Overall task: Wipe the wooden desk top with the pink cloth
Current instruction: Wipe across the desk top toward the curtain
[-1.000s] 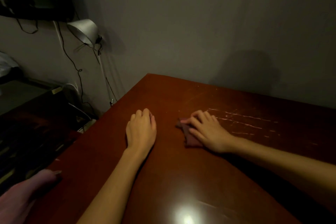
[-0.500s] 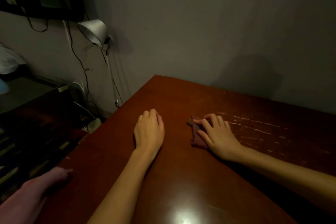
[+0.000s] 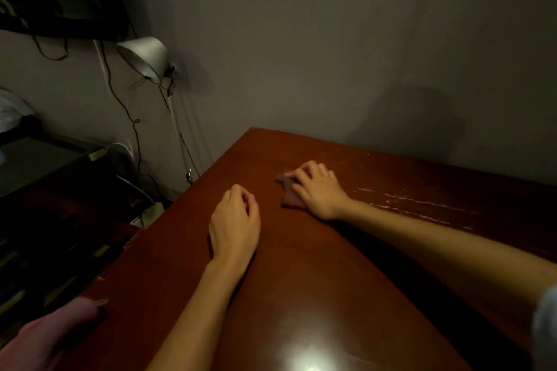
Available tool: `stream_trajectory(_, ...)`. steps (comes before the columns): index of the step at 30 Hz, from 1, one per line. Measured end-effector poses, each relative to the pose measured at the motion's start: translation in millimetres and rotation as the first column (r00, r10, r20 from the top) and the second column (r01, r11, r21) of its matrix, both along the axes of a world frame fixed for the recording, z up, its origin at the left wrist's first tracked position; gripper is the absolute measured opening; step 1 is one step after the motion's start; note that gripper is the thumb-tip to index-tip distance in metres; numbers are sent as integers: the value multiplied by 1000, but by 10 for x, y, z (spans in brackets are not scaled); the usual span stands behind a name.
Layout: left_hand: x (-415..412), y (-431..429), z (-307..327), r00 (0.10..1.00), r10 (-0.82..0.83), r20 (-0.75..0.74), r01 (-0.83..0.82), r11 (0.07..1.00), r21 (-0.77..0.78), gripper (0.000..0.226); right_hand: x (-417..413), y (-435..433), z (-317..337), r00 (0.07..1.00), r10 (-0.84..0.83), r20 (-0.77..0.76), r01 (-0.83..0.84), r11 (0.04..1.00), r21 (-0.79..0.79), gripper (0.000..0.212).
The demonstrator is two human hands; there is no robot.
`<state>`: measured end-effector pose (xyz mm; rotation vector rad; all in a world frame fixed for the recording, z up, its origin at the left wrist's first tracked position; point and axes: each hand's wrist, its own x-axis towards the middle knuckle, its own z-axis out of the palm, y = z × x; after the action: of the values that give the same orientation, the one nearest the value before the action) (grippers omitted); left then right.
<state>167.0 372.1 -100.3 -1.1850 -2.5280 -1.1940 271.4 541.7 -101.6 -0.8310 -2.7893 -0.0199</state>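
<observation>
Pink cloth [image 3: 290,199] under right hand [image 3: 321,194], long axis near-to-far

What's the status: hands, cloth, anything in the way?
Right hand pressing on the pink cloth, fingers spread. Left hand resting loosely curled on the wooden desk top, holding nothing. Cloth near the far left corner; pale scratches to its right.

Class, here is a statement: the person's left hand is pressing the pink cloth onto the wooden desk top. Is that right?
No. The head view shows the right hand pressing the pink cloth onto the wooden desk top; the left hand holds nothing.
</observation>
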Motion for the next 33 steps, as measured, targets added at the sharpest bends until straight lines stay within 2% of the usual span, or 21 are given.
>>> stream_trajectory(2,18,-5,12,1000,-18,1,18,1000,-7,12,209,243,35,990,-137,23,137,991,-3,39)
stream_trajectory(4,19,0,17,1000,-25,-8,25,1000,-18,13,433,255,50,983,-174,52,175,985,-9,40)
stream_trajectory(6,23,8,18,999,-27,-16,27,999,-29,12,623,27,39,992,-91,87,90,996,5,46)
stream_trajectory(9,47,23,12,998,-29,-60,25,998,-61,11,718,-434,9,989,138,57,-138,990,-4,48)
stream_trajectory(12,58,19,-15,995,-24,-101,15,995,-94,12,541,-385,43,983,176,50,-176,984,-20,42)
stream_trajectory(14,55,17,-35,994,-35,-106,23,994,-106,13,393,-47,39,994,86,71,-86,996,-6,40)
stream_trajectory(18,44,39,-15,987,-69,-143,47,987,-152,18,200,758,39,967,-251,34,252,968,-24,40)
stream_trajectory(21,46,41,6,986,-70,-154,42,984,-174,20,49,814,19,940,-340,4,340,939,-52,40)
stream_trajectory(23,56,27,5,987,-66,-150,38,983,-180,20,81,557,4,966,-257,11,257,966,-37,40)
stream_trajectory(25,52,20,4,986,-63,-157,34,982,-183,20,228,208,2,995,-92,40,94,995,-30,41)
stream_trajectory(28,37,23,-9,982,-50,-182,13,980,-197,19,383,-245,-1,991,127,46,-127,992,16,53)
stream_trajectory(30,52,27,-20,978,-45,-202,2,978,-209,19,308,-295,19,980,192,42,-193,981,6,49)
stream_trajectory(33,75,24,-16,977,-50,-206,4,976,-216,18,-28,-48,27,984,176,25,-176,984,-7,39)
